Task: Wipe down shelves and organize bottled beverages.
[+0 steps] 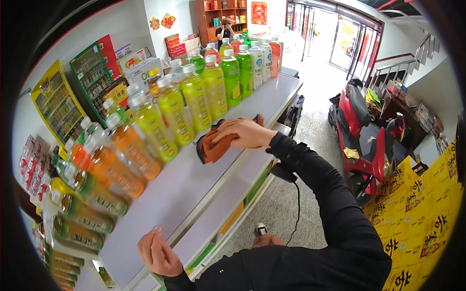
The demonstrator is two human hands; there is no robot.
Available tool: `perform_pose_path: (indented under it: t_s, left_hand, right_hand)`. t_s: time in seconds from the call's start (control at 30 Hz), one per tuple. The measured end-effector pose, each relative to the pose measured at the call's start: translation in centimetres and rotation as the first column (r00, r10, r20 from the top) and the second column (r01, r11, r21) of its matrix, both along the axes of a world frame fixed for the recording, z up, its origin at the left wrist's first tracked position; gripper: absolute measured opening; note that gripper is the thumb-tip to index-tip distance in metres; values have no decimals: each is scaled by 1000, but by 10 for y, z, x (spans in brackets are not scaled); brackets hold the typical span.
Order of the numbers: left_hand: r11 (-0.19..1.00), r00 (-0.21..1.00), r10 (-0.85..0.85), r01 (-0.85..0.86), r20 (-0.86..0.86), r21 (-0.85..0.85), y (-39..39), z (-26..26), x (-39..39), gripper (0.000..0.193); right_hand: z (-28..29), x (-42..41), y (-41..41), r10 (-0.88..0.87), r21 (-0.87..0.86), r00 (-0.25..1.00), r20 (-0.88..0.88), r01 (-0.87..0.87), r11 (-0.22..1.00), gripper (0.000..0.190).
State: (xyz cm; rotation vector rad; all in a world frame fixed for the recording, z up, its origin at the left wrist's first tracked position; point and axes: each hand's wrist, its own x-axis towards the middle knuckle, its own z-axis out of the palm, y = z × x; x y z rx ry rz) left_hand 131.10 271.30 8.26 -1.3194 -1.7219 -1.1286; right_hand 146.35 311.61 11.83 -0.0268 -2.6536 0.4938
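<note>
My right hand [240, 132] lies over a bunched orange-brown cloth with dark edging [214, 147], holding it on the top of a white counter [174, 196]. Fabric sticks out on both sides of the hand. Close by stand yellow-green drink bottles [198, 103] with white caps. My left hand [158, 252] hovers by the counter's near edge at the lower left, its fingers curled together with nothing in them. Bottles of orange drink [138, 151] and brown drink bottles with green labels [102, 196] line the counter farther left.
Below the counter top runs a lower shelf [233, 182]. A black device [284, 171] with a hanging cable is beside my right forearm. Yellow cartons [418, 214] are stacked at the right, near a red scooter [364, 145]. A person [225, 31] is at the back by a bookcase [222, 14].
</note>
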Motion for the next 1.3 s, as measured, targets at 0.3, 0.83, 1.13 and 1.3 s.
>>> perform_pose_path:
  t_s: [0.3,0.83,1.13,1.3]
  left_hand:
    - [932,953,297,-303,-63,-199,83,14,32,23]
    - [810,877,462,-478,-132,-340,86,0,32,21]
    - [952,986,141,-161,-93,-261,63,4,33,29]
    - [959,977,-213,211,10,-188,11,-32,36,40]
  right_hand:
    - [-7,98,211,-192,45,977,-88,197,979,43]
    - [-19,157,373,-934,-57,341,-112,936,348,37]
    - [-47,135,254,-921,22,277,-274,959,282,28]
    - [-51,32,16,-685,139,639,-350,758,637,32]
